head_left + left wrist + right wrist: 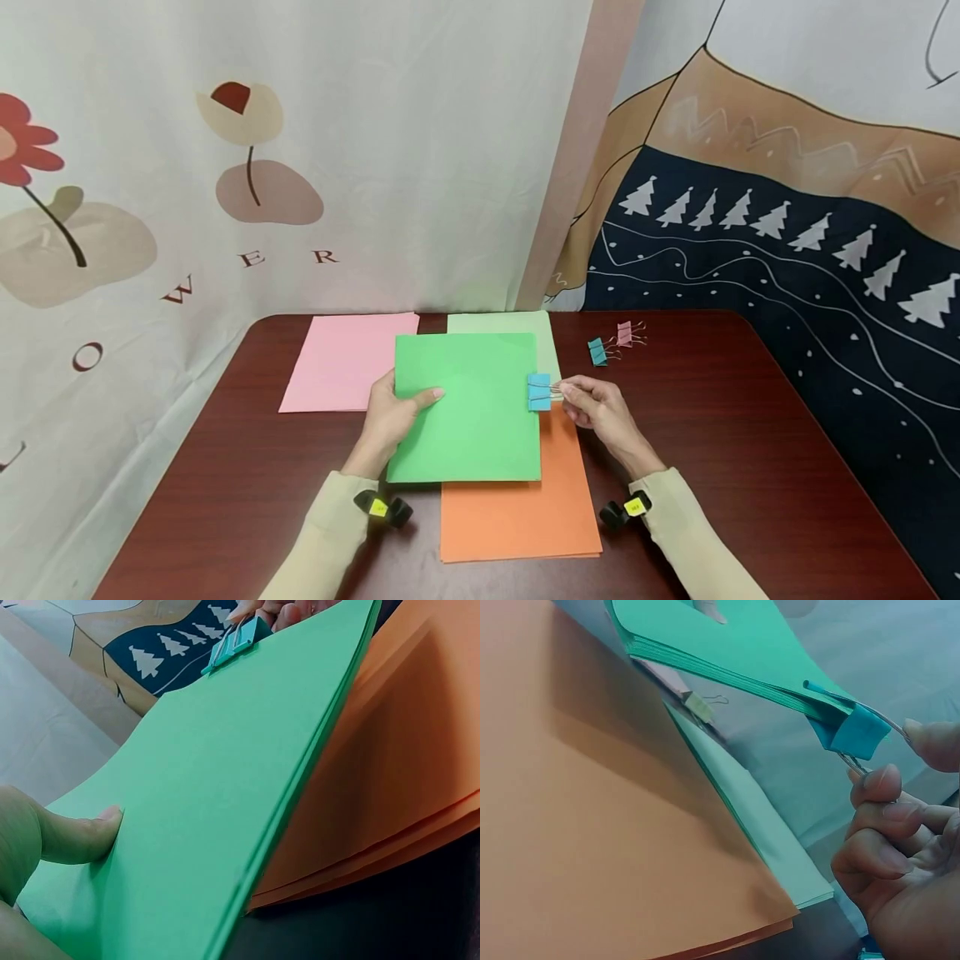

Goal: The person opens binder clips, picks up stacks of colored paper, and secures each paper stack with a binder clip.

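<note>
My left hand (392, 423) grips a stack of green paper (465, 417) by its left side, thumb on top, the fingers hidden beneath. The stack is raised over the table, its layered edges showing in the right wrist view. On its right edge sits a blue binder clip (538, 392), its jaws around the sheets. My right hand (604, 417) pinches the clip's wire handles, with the thumb (934, 744) on the upper one and fingers at the lower one. Below the green stack lies a stack of orange paper (521, 525).
Pink paper (341, 362) lies at the back left, and pale green paper (550, 346) behind the raised stack. A yellowish clip (700, 706) shows by the pink paper. Teal (597, 352) and pink (625, 334) binder clips lie at the back right. Curtains border the table (720, 450).
</note>
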Motion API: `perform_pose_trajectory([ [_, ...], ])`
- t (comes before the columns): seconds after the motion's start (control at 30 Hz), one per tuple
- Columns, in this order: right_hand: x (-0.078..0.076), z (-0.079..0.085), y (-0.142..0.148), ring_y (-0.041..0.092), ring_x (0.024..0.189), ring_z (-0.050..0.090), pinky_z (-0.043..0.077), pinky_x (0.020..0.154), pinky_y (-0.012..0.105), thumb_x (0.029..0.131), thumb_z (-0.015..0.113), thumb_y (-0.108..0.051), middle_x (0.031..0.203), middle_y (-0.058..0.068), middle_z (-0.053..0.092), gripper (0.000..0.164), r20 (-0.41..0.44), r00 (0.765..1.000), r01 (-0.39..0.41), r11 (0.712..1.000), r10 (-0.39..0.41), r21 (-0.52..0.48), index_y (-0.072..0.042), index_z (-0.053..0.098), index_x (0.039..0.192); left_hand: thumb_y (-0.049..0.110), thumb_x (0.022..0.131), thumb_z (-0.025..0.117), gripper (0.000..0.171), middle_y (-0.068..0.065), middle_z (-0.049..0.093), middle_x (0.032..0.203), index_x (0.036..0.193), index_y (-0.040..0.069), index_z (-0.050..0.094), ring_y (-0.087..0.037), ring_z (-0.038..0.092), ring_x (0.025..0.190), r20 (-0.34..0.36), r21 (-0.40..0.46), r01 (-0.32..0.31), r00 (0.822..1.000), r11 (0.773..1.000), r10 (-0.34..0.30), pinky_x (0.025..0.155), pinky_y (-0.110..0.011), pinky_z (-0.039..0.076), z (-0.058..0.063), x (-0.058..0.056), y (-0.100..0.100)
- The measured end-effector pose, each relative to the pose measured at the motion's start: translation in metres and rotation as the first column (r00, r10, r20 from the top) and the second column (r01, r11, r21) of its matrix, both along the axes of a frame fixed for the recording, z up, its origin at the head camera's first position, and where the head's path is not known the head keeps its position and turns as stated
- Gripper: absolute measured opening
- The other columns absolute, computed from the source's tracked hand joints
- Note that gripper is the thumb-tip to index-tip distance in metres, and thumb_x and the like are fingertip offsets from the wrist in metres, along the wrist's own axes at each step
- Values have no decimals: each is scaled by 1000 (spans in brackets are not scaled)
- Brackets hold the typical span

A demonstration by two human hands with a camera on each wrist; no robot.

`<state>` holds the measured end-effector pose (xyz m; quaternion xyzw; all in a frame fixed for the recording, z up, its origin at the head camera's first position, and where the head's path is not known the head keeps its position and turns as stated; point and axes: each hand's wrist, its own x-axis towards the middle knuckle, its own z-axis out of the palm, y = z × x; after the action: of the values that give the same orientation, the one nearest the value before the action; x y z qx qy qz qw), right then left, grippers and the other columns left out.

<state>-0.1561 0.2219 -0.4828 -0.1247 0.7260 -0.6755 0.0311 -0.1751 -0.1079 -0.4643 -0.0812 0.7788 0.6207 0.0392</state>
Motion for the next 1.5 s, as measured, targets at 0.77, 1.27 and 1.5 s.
perform_pose_trajectory([
  [0.77, -2, -1, -5, 13, 60, 51, 44, 53, 24, 101, 65, -39, 76, 6, 63, 39, 177, 980, 64, 989, -87, 131, -2, 70, 113, 18, 99, 67, 53, -16, 54, 149, 148, 8, 50, -33, 56, 129, 50, -15, 68, 996, 998, -67, 108, -57, 45, 2, -1, -2],
  [1.27, -7, 12, -43, 17, 53, 47, 36, 46, 27, 93, 70, -55, 79, 12, 67, 40, 226, 967, 30, 935, -116, 353, -16, 77, 99, 17, 104, 54, 54, -25, 52, 148, 153, -2, 41, -35, 55, 125, 105, -95, 110, 989, 989, -100, 103, -53, 48, 3, 0, -43],
  [1.5, -7, 16, -67, 19, 55, 49, 40, 47, 29, 93, 68, -58, 87, 12, 71, 42, 235, 968, -14, 916, -87, 400, -18, 77, 98, 18, 105, 54, 52, -26, 55, 143, 151, -3, 43, -29, 59, 114, 111, -159, 119, 989, 980, -102, 88, -38, 50, 7, 5, -67],
])
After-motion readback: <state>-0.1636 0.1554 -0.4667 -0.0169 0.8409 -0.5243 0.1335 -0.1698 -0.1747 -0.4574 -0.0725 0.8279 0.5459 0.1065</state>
